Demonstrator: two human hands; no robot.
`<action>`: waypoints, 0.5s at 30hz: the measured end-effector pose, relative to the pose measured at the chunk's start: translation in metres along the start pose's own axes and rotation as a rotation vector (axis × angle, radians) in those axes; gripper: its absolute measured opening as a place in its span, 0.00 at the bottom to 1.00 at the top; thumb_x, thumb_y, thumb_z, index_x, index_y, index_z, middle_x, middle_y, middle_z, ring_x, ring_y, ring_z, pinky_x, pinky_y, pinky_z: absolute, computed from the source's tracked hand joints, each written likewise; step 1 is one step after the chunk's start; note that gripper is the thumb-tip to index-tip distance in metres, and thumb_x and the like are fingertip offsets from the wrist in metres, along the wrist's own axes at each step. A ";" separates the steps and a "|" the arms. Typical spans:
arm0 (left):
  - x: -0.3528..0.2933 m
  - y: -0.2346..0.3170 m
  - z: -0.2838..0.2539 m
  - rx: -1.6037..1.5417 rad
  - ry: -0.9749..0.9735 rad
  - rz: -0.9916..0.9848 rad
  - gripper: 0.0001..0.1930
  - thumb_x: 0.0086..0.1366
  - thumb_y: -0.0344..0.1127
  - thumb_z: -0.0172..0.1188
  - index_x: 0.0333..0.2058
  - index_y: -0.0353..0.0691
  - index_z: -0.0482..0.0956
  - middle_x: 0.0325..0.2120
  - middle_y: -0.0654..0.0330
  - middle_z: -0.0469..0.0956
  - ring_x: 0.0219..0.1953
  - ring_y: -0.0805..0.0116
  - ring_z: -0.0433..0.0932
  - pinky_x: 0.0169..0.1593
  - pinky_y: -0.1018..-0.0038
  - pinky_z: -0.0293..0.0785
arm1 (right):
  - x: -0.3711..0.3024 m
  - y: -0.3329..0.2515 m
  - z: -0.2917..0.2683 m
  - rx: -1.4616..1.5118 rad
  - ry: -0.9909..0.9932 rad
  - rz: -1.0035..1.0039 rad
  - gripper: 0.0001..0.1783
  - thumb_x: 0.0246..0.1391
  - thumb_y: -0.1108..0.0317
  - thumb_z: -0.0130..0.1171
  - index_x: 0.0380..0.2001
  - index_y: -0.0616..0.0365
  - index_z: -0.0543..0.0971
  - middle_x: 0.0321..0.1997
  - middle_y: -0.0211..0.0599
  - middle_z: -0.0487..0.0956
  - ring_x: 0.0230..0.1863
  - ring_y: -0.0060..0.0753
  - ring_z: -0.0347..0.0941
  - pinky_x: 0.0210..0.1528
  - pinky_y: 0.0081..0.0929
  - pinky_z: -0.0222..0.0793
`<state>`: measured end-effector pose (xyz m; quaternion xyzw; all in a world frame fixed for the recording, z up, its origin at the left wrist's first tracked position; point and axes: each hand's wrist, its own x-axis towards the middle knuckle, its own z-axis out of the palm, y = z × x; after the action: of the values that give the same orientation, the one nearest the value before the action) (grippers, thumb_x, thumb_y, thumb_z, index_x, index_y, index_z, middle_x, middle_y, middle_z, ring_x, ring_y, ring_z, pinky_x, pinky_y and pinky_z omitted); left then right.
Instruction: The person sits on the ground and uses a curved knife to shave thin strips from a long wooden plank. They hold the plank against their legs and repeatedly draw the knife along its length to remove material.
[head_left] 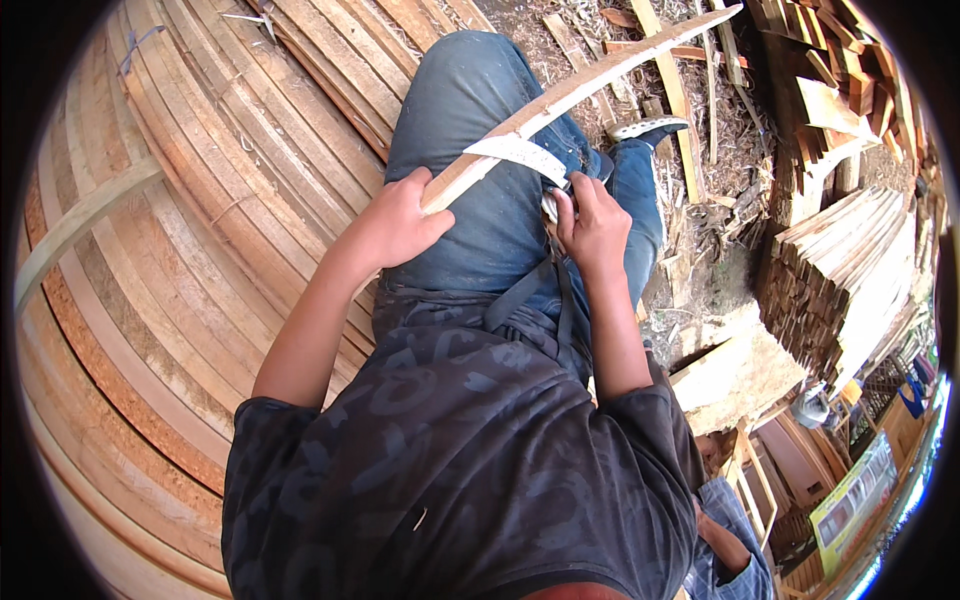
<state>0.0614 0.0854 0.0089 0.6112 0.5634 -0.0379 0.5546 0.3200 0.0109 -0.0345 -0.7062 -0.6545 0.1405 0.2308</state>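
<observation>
My left hand point(398, 222) is closed round the near end of a long, slightly bent wooden strip point(590, 85). The strip slants up and away to the right, over my jeans point(450, 110). A curved knife point(520, 155) with a bright, pale blade crosses the strip just beyond my left hand. My right hand point(595, 225) is shut on its handle end, which the fingers mostly hide. Whether the blade's edge touches the wood, I cannot tell. A small whitish thing point(549, 207) shows beside my right thumb; its kind is unclear.
Long planks point(200, 200) lie stacked at my left, with a pale curved strip point(85, 225) across them. Split wood and a bundle of thin slats point(840, 270) are at the right. Shavings and sticks point(685, 110) cover the ground ahead. Another person's arm point(725, 545) shows at lower right.
</observation>
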 end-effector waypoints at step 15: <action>0.005 -0.001 -0.020 -0.099 -0.203 0.027 0.28 0.55 0.40 0.59 0.49 0.22 0.72 0.43 0.36 0.78 0.46 0.49 0.79 0.51 0.65 0.73 | -0.023 0.027 0.019 0.253 0.080 0.208 0.09 0.58 0.69 0.61 0.39 0.62 0.75 0.17 0.42 0.71 0.17 0.42 0.70 0.24 0.34 0.65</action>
<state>0.0508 0.1025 0.0126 0.5834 0.4975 -0.0642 0.6387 0.3308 -0.0100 -0.0670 -0.7405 -0.5452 0.2168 0.3278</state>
